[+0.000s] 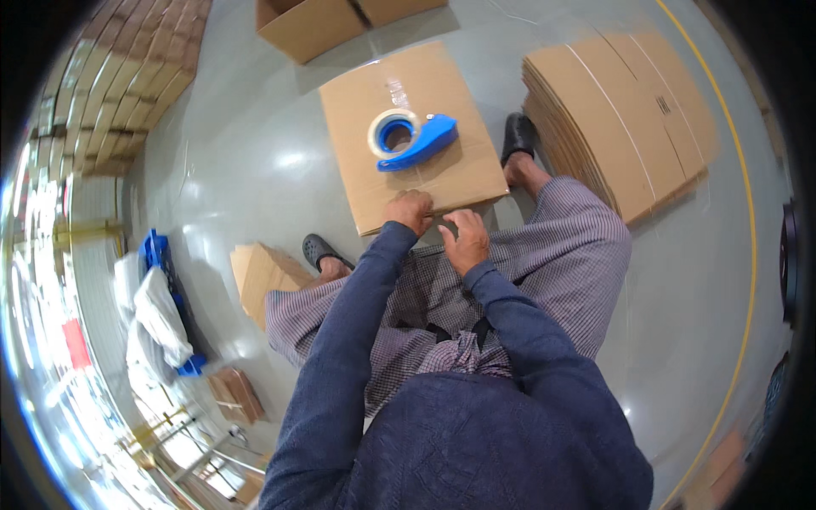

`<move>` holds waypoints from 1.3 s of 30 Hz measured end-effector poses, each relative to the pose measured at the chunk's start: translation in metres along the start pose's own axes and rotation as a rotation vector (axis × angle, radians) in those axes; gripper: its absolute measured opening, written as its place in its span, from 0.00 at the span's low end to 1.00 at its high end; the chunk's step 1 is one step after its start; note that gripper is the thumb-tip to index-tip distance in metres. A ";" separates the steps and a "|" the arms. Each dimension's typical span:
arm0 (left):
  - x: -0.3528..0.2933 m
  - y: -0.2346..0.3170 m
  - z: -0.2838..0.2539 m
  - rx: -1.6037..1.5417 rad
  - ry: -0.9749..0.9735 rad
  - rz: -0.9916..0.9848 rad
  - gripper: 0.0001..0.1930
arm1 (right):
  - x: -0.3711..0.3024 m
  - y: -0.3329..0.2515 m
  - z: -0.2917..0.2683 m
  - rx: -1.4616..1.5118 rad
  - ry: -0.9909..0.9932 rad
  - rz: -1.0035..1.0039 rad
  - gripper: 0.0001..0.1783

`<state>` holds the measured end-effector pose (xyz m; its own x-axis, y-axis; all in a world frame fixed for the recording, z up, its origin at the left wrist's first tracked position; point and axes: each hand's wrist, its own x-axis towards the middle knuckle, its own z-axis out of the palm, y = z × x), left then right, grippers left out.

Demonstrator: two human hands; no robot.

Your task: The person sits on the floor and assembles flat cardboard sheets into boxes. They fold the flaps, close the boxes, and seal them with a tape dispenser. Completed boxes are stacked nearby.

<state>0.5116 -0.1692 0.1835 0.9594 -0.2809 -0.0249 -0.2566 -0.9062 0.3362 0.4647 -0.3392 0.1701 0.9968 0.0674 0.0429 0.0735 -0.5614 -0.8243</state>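
In front of me, between my feet, stands a closed cardboard box. On its top lies a blue hand-held tape dispenser with a pale roll of tape on it. My left hand rests at the box's near edge with its fingers curled in. Whatever may be between those fingers is hidden. Just to the right, my right hand is beside the same edge, thumb and fingers apart, with nothing visible in it.
A stack of flattened cartons lies to the right. An open carton stands at the far side. Folded cardboard is beside my left foot. Further left are a blue trolley with white wrapped goods and piled boxes.
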 end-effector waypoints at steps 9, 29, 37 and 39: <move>-0.024 -0.020 0.000 -0.077 0.096 0.043 0.15 | 0.073 0.025 -0.066 -0.442 -0.119 -0.582 0.25; -0.095 -0.051 0.060 -0.588 0.514 -0.977 0.22 | 0.052 0.086 -0.048 -0.218 0.158 0.158 0.12; -0.031 0.049 0.079 -1.280 0.673 -1.040 0.36 | 0.029 0.066 0.046 0.254 -0.144 0.203 0.22; -0.038 0.054 0.082 -1.278 0.500 -0.799 0.28 | 0.024 0.046 0.040 0.185 -0.340 0.124 0.18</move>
<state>0.4517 -0.2340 0.1252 0.7994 0.4785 -0.3632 0.3271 0.1603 0.9313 0.4906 -0.3302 0.1108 0.9284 0.2948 -0.2262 -0.0841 -0.4263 -0.9007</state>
